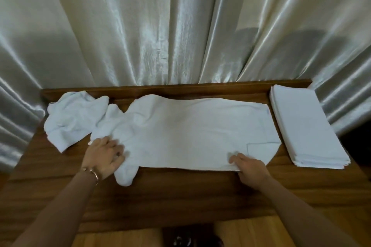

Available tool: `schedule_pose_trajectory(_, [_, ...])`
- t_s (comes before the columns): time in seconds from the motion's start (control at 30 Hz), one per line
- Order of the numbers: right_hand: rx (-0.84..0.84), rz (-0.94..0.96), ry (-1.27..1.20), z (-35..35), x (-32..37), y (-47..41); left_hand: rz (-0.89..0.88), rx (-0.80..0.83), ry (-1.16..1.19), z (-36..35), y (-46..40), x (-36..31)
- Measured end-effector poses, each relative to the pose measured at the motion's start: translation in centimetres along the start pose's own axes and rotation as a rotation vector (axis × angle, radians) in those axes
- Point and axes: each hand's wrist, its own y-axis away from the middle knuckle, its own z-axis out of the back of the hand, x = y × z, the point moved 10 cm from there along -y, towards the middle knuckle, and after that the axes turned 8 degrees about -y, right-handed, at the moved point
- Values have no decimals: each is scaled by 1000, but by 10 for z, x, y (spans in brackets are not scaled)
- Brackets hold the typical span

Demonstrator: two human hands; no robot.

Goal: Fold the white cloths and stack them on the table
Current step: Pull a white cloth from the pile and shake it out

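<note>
A white cloth [190, 130] lies spread across the middle of the wooden table [180, 192], its left end still rumpled and its right near corner turned over. My left hand [102, 156] lies on the rumpled left end, fingers curled into the fabric. My right hand [249, 168] pinches the cloth's near edge toward the right. A crumpled white cloth [74, 118] sits at the back left, touching the spread one. A neat stack of folded white cloths [305, 126] stands at the right end of the table.
Shiny pale curtains [180, 26] hang right behind the table and wrap round both ends. A raised wooden ledge [180, 88] runs along the table's back edge. Bare wood shows along the near side, and a dark object [186, 240] sits below the front edge.
</note>
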Motion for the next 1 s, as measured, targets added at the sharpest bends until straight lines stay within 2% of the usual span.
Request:
schedule_pose_trajectory(0.23, [102,-12,-55,-13,0,-2,-12,128,14,-17,-2,-6])
schedule_pose_trajectory(0.37, [95,-10,-62,-8,8,-2,6,222,59,-32,-4,-1])
schedule_pose_trajectory(0.5, [39,-121,-97,2,5,-13,101,353,125,-25,-23,-1])
schedule_pose_trajectory(0.6, [-93,-207,-82,19,1,-28,113,242,81,7,-56,-8])
schedule_pose_trajectory(0.67, [-202,-293,-115,35,-10,-38,138,167,112,22,-81,-12])
schedule_pose_trajectory(0.8, [-419,-632,-200,59,-52,-40,335,181,365,-1,-132,2])
schedule_pose_trajectory(0.93, [-461,-1011,-364,51,-91,-24,482,162,487,-47,-170,34])
schedule_pose_trajectory(1.0, [-459,-1044,-414,41,-97,-24,543,194,515,-78,-179,50])
